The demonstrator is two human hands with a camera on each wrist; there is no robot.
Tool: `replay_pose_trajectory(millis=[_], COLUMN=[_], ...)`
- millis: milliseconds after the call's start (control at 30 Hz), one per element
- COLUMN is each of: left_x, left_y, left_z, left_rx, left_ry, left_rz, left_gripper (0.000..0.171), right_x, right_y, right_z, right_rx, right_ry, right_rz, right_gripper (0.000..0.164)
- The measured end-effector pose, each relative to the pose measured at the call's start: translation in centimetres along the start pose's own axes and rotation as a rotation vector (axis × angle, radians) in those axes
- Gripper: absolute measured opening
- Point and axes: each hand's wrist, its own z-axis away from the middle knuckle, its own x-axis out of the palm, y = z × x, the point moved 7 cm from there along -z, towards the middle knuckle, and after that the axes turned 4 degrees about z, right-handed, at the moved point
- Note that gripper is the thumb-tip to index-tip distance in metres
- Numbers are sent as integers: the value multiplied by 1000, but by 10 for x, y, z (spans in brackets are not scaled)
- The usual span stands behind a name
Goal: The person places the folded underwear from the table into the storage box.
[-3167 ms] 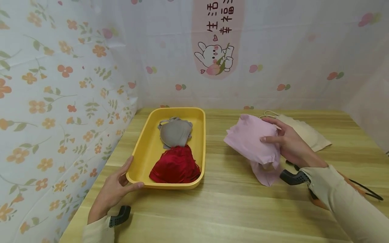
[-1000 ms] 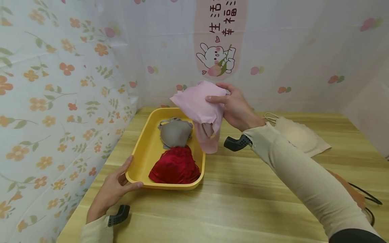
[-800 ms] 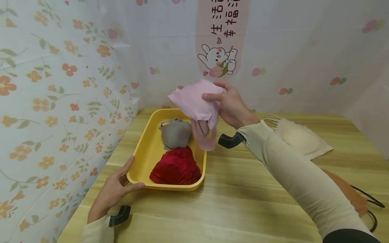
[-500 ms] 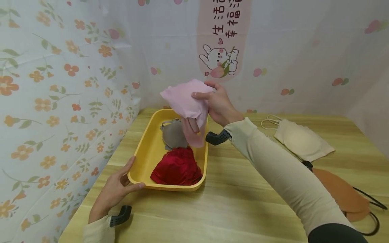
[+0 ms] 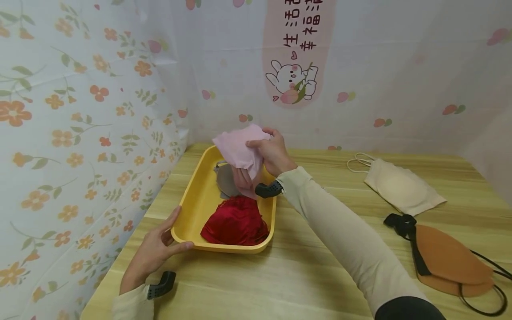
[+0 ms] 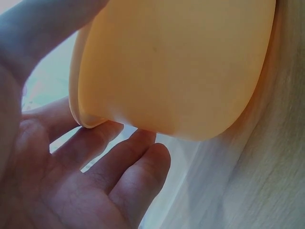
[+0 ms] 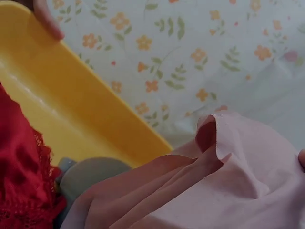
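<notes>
My right hand [image 5: 276, 153] pinches a pale pink bra [image 5: 240, 144] by its right side, thumb on top, over the far right part of a yellow tray [image 5: 188, 213]. The bra's loose lower part hangs over a grey bra [image 5: 229, 181] in the tray and covers some of it. A red satin bra with lace edging [image 5: 236, 222] lies in the tray's near half. My left hand [image 5: 154, 251] holds the tray's near left corner, thumb at the near rim; in the left wrist view its fingers [image 6: 138, 176] lie against the tray's outer wall.
A cream bra [image 5: 404, 186] with thin straps lies on the wooden table [image 5: 320, 258] at the back right. Nearer me is an orange-brown bra [image 5: 452, 258] with black straps. Patterned curtains [image 5: 360, 66] stand behind and at the left.
My right hand has carried the pink bra left from beside the cream bra to over the tray, and has lowered it in the last half second. My left hand keeps its hold.
</notes>
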Motion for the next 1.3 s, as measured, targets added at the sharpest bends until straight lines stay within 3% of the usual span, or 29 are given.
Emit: replay_pose_trajectory(millis=[200, 633, 700, 933, 1033, 1200, 1300], left_x=[-1, 1, 3, 4, 3, 2, 2], left_y=[6, 4, 3, 1, 1, 2, 2], left_z=[0, 0, 0, 0, 0, 1, 1], left_rx=[13, 9, 10, 11, 13, 17, 12], left_ry=[-1, -8, -12, -6, -3, -2, -3], left_rz=[-1, 42, 53, 33, 24, 37, 39], left_gripper=[100, 100, 100, 100, 99, 99, 99], right_x=[-7, -3, 0, 9, 10, 17, 17], right_y=[17, 42, 44, 44, 44, 46, 50], right_z=[-5, -5, -5, -2, -1, 0, 2], right_rx=[26, 24, -12, -233, -279, -343, -343], right_ry=[9, -74, -87, -78, -87, -171, -223], right_rz=[59, 244, 334, 813, 955, 1213, 1294], right_gripper=[69, 73, 73, 69, 65, 56, 54])
